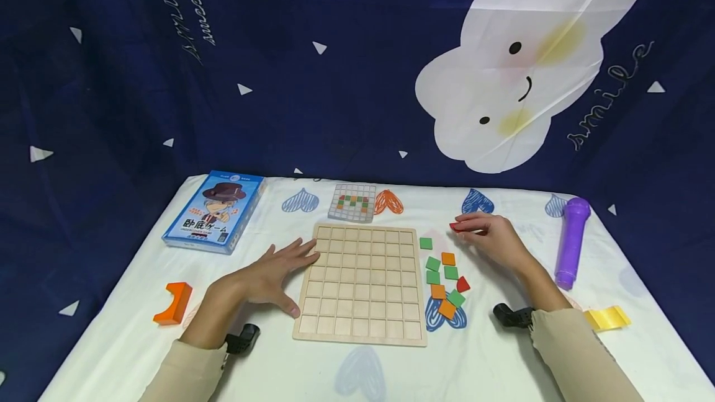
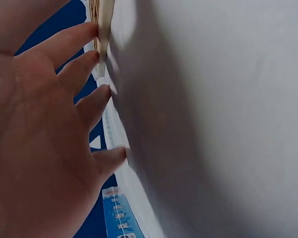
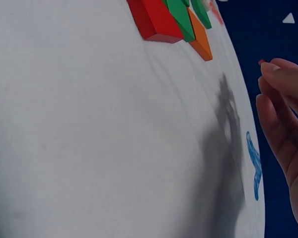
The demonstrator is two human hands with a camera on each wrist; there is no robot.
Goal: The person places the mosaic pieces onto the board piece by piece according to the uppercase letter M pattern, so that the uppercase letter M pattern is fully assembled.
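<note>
A wooden grid board (image 1: 363, 284) with bare square cells lies on the table. Its left edge meets the fingertips and thumb of my left hand (image 1: 274, 276), whose fingers are spread out. In the left wrist view, two fingertips (image 2: 92, 30) are right at the board's rim (image 2: 105, 34). My right hand (image 1: 494, 239), raised beyond the board's right side, pinches a small red piece (image 1: 457, 227) between thumb and fingers; the fingers partly hide it. Green tiles (image 1: 432, 263), orange tiles (image 1: 438, 291) and a red quarter-round piece (image 1: 463, 284) lie loose beside the board.
Behind the board lies a clear pattern card (image 1: 353, 202) with coloured squares. A blue game box (image 1: 215, 213) and an orange arch block (image 1: 174, 304) are at left. To the right are a purple cylinder (image 1: 572, 244) and a yellow piece (image 1: 609, 319).
</note>
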